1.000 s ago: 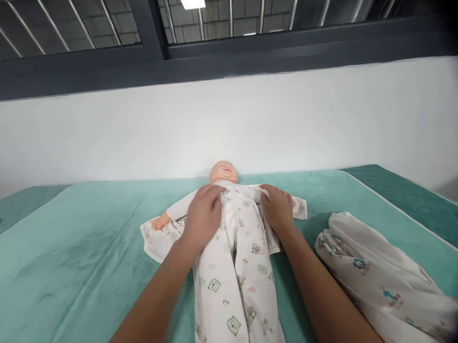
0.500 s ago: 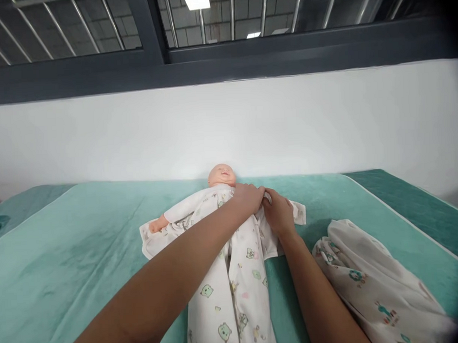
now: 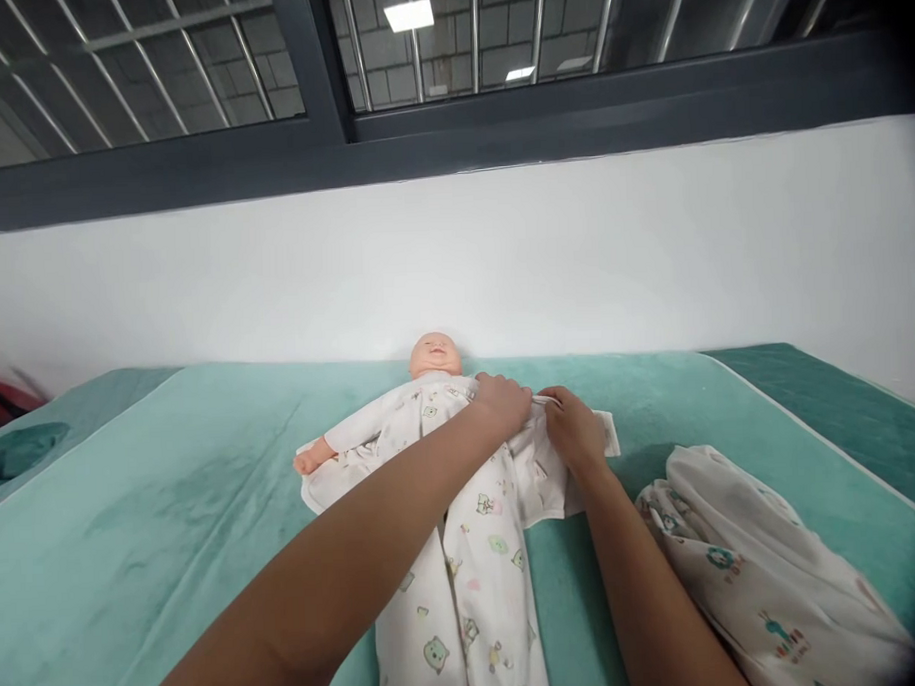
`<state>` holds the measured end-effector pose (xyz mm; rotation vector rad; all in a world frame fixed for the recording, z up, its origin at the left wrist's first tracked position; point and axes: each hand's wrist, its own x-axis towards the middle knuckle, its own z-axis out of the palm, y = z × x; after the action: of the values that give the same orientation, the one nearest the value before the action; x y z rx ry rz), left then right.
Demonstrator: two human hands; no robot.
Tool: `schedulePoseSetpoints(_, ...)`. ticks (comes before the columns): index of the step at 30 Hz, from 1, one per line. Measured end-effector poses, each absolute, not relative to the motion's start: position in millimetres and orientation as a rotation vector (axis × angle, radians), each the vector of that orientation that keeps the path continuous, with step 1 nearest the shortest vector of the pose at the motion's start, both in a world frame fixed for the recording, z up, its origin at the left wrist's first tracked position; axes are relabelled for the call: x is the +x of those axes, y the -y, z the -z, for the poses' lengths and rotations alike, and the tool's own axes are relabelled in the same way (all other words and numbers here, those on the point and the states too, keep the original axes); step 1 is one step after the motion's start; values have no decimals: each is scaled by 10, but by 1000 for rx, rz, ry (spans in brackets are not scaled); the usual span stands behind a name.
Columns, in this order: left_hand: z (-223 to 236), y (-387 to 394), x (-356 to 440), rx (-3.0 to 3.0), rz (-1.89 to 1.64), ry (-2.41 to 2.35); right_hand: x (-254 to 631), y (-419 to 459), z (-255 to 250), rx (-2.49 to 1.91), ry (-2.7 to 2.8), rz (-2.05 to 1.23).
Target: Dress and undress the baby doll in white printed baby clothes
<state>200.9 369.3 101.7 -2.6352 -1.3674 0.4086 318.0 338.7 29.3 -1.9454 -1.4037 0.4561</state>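
A baby doll (image 3: 433, 354) lies on its back on a teal mat (image 3: 170, 493), dressed in a white romper (image 3: 479, 542) printed with small bears. One bare doll hand sticks out of the sleeve at the left. My left hand (image 3: 503, 403) reaches across the doll's chest and pinches the romper cloth near the far shoulder. My right hand (image 3: 576, 429) is right beside it, fingers closed on the same fold of cloth over the other sleeve. That sleeve lies flat, and the doll's other arm is hidden.
A second bundle of white printed cloth (image 3: 750, 563) lies on the mat at the right. A white wall (image 3: 454, 253) with a dark window frame stands just behind the doll's head. A darker green mat (image 3: 842, 400) borders the right side.
My left hand moved from the doll's chest across to the far shoulder and now meets my right hand there. Both shifted a little right with the cloth.
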Motion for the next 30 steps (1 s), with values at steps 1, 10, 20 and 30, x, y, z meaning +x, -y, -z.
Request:
schedulePoseSetpoints(1,-1003,-3689,2034,-2634,-412,1371,3186,-3393,-289,-1950,1397,-461)
schedulePoseSetpoints(10,-1358,-3611,1839,-2582,-331,1330,3336,-3452,-171,-1742,1278,-456)
schedulePoseSetpoints(20,-1563,-3617,1610,-2520,-271,1388,3421,-3471,-135,-1433,1007,-663)
schedulePoseSetpoints(30,-1124,-3334,1760,-2642,-13,1368,3468,-3449,-258,-924,275,-935)
